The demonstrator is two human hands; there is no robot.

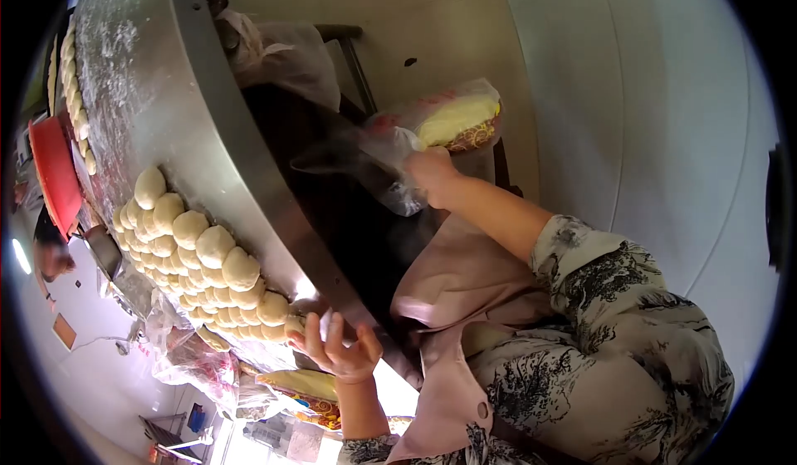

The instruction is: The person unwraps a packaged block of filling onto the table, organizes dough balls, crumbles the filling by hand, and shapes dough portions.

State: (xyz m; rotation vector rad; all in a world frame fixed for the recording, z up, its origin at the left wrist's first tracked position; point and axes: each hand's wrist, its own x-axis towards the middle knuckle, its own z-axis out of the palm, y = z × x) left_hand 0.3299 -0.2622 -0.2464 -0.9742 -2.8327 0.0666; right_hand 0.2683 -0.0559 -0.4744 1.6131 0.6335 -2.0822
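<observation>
My right hand (432,174) is closed on a clear plastic bag (398,145), which hangs rumpled and partly blurred beside the worktop's edge. Just beyond it lies a wrapped pack (461,116), pale yellow with a brown-and-yellow pattern. My left hand (339,350) is at the worktop's rim, fingers curled but apart, with the fingertips at the end of a batch of dough balls (241,268). A small dough piece (295,325) is at those fingertips; whether they touch it I cannot tell. The balls sit in close rows on the metal worktop (224,133).
A red basin (56,174) and a row of dough pieces (76,104) are across the worktop. Plastic bags (195,357) and a patterned pack (311,394) stand past the batch. Another bag (286,58) hangs near the rim. A co-worker (51,249) is farther off.
</observation>
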